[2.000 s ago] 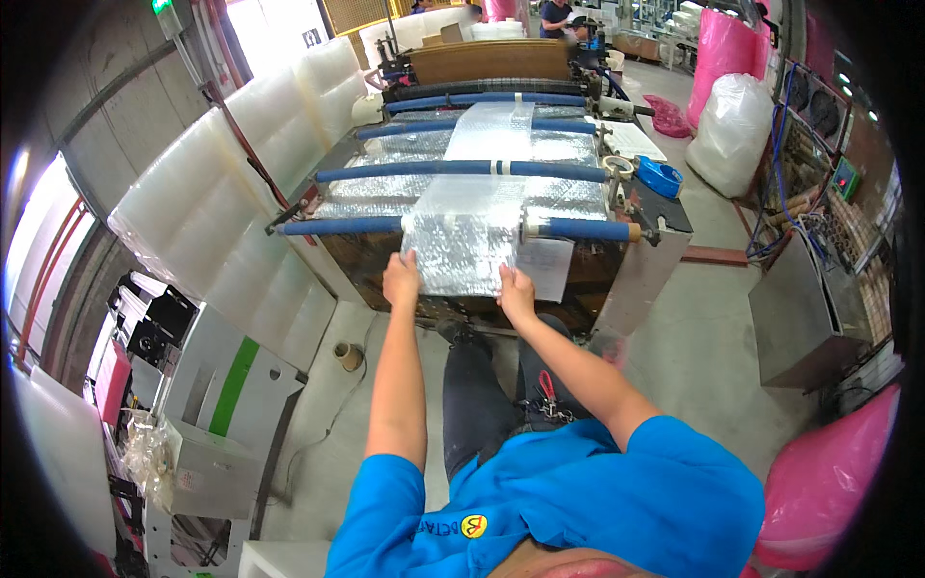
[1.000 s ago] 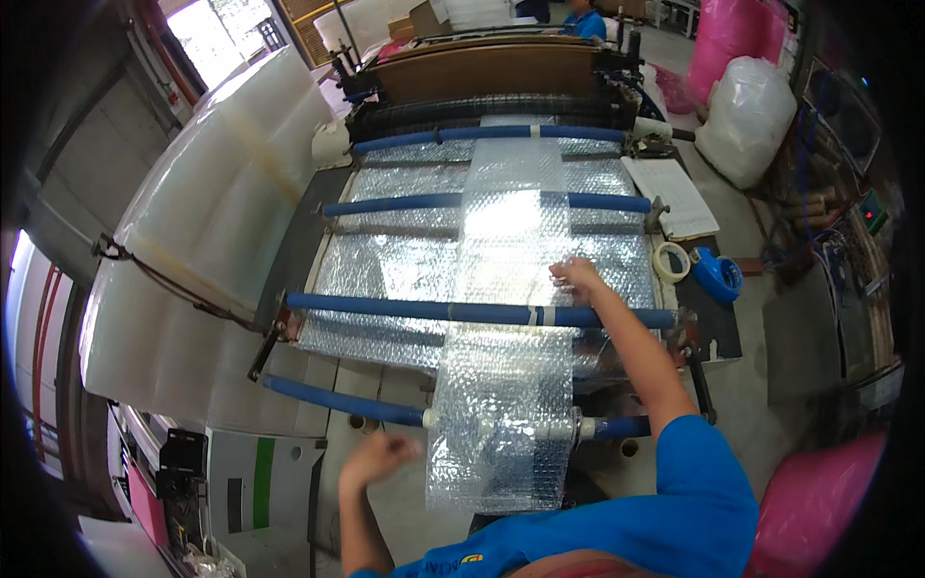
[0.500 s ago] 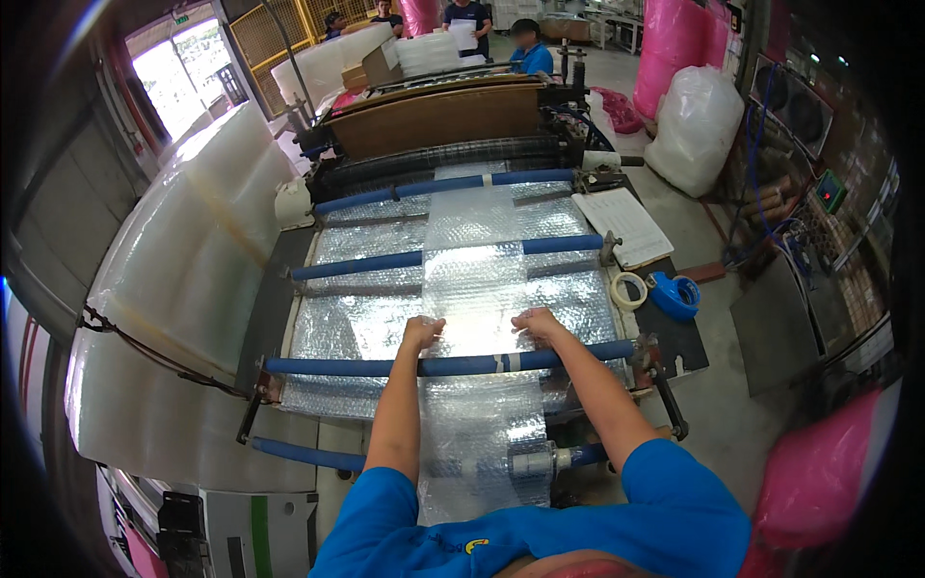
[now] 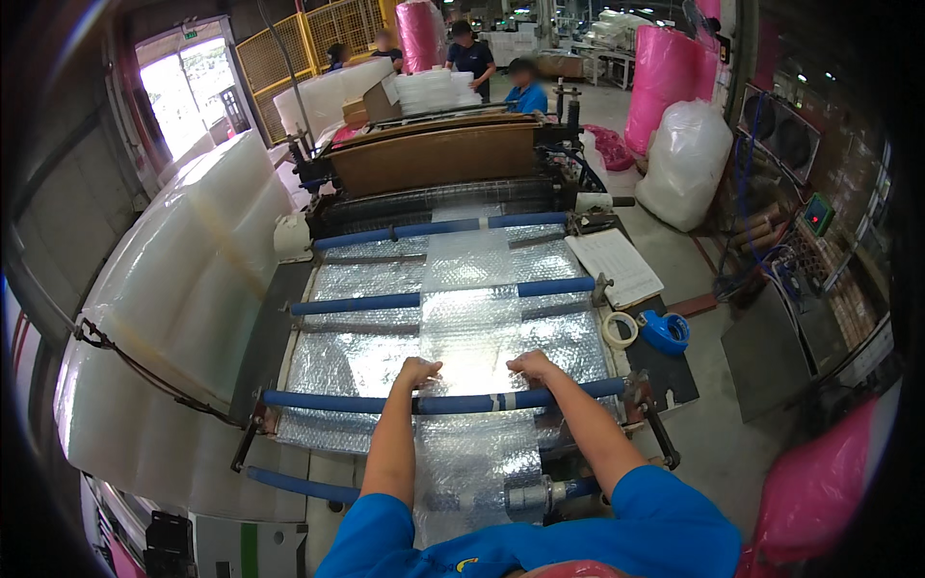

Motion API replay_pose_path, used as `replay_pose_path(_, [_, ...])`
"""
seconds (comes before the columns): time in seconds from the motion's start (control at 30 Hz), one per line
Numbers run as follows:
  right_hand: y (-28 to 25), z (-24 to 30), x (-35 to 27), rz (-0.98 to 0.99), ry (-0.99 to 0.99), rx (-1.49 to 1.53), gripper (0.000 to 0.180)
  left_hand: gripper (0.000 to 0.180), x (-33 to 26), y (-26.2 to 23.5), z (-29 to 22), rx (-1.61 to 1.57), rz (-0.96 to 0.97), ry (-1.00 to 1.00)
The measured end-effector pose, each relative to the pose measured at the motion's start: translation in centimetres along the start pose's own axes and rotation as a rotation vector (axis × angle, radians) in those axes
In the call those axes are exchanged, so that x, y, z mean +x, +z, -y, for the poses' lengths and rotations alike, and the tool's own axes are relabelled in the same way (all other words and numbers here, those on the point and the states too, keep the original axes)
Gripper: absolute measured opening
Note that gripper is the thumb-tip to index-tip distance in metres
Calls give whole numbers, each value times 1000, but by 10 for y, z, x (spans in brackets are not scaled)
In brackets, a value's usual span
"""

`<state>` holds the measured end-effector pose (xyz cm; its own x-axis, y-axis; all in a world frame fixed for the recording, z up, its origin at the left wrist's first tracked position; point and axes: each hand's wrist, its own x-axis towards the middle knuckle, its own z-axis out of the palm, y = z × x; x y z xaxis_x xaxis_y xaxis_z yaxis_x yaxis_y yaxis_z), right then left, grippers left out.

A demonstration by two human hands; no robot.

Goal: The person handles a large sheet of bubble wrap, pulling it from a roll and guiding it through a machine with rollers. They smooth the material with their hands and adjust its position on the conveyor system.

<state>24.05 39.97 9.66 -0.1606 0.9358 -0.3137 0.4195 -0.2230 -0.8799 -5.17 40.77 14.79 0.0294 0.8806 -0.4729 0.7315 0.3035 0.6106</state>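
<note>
A narrow strip of clear bubble wrap [image 4: 470, 328] runs lengthwise down the middle of a machine bed, over a wider silvery bubble sheet [image 4: 371, 352]. My left hand [image 4: 420, 372] is closed on the strip's left edge, fingers curled in. Opposite it, my right hand [image 4: 529, 365] pinches the right edge. Both hands are just beyond the near blue roller bar [image 4: 337, 401], forearms reaching across it. Farther off, the strip passes the middle blue bar [image 4: 356, 303] and the far blue bar [image 4: 385, 232]. Its near end hangs toward my body.
On the right ledge lie a paper sheet [image 4: 617, 267], a tape roll [image 4: 620, 330] and a blue tape dispenser [image 4: 665, 331]. Large wrapped white rolls [image 4: 183, 308] line the left. A brown panel [image 4: 434, 154] crosses the machine's far end, with several people beyond. Pink rolls [image 4: 665, 87] stand back right.
My view has tilted up, so the machine sits lower in the picture. Both hands stay at the strip's edges beyond the near bar. A far person's hands have lowered toward the white stack.
</note>
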Motion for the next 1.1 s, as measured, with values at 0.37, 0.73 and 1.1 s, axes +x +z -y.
replay_pose_path(0.37, [3,18,-3,14,192,228,24,48,20,11,16,-300,-60,-52])
replay_pose_path(0.73, [5,-8,33,-39,120,474,16,40,46,32,8,-492,-340,40])
replay_pose_path(1.1, [4,5,1,-77,55,278,19,55,23,37,4,-397,-333,29])
